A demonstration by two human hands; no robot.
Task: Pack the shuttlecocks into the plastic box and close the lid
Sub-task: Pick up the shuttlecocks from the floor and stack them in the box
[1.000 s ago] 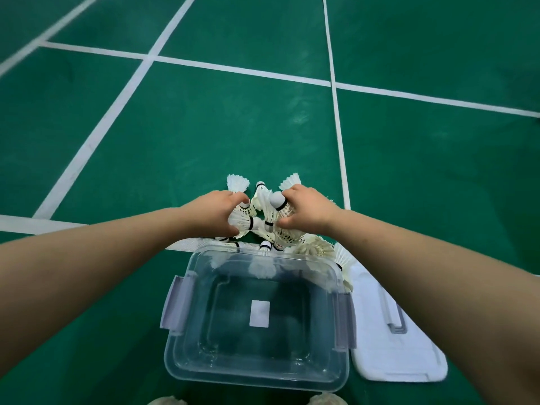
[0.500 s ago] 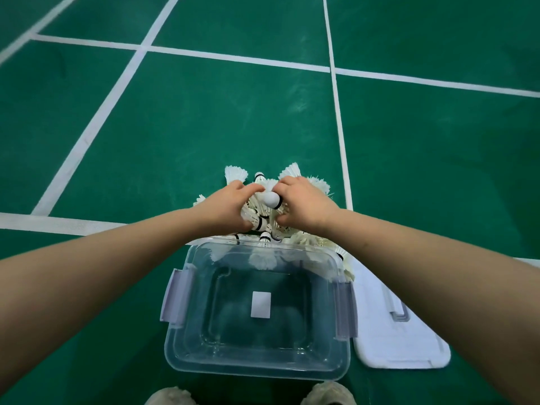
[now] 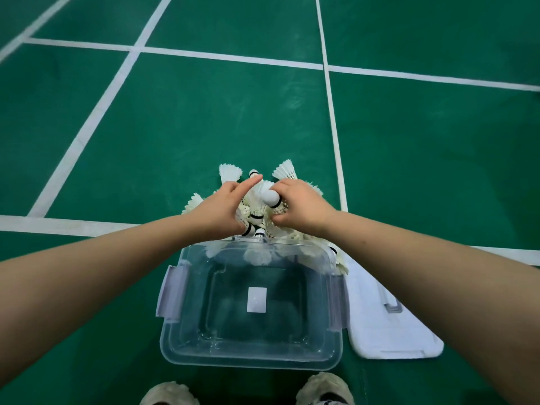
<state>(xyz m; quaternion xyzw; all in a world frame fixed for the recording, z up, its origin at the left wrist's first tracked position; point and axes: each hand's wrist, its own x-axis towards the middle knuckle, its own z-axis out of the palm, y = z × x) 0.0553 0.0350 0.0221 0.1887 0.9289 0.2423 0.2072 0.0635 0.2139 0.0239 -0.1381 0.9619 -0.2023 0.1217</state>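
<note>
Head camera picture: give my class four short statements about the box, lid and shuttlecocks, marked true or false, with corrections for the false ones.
1. The box stands open. True.
2. The lid lies left of the box. False: it lies on the floor to the box's right.
3. The right hand holds a shuttlecock, cork end up. True.
4. The pile of shuttlecocks is inside the box. False: it sits on the floor beyond the box's far side.
</note>
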